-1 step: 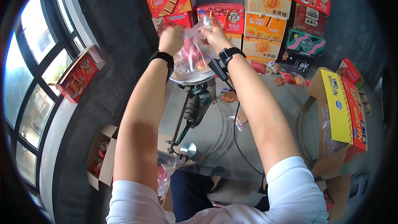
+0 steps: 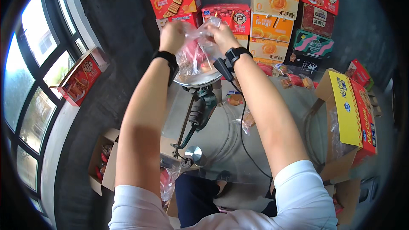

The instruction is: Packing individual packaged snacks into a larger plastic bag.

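Clear plastic bag of red snacks remains at upper centre, unchanged; left hand and right hand fingers pinch its top above the table.

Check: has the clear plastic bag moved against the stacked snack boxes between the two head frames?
No. The clear bag, held by the left hand and right hand, sits at the same spot below the red box.

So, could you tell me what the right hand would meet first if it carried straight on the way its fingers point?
The right hand, gripping the clear plastic bag, points up-picture toward the stacked snack boxes. It would probably meet the red box just beyond its fingertips first, though depth is hard to judge.
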Demonstrator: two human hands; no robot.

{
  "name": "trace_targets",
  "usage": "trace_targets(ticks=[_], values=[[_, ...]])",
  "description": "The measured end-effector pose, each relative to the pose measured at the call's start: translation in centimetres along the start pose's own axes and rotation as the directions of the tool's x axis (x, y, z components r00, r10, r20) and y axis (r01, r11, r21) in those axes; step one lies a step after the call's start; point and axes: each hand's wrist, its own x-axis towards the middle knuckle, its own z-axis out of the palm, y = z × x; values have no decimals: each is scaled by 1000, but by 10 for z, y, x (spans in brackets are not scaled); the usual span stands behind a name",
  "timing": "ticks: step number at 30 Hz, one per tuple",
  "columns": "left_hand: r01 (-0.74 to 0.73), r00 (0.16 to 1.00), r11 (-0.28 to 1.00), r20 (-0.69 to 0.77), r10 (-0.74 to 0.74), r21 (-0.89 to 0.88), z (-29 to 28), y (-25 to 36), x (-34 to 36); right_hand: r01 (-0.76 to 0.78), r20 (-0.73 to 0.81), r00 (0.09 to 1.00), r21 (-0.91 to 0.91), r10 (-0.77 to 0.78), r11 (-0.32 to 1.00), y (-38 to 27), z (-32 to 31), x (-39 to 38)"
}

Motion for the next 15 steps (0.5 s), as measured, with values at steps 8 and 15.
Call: trace_targets(ticks=[8,15], values=[[-30,975,838,-199,-95,-546,-149,81,97,376,74,913,227,-401,898,-170,18,-48],[144,981,495,57,-186,-857,-194,202,55,247,234,941,25,-246,969,-270,-18,-186]])
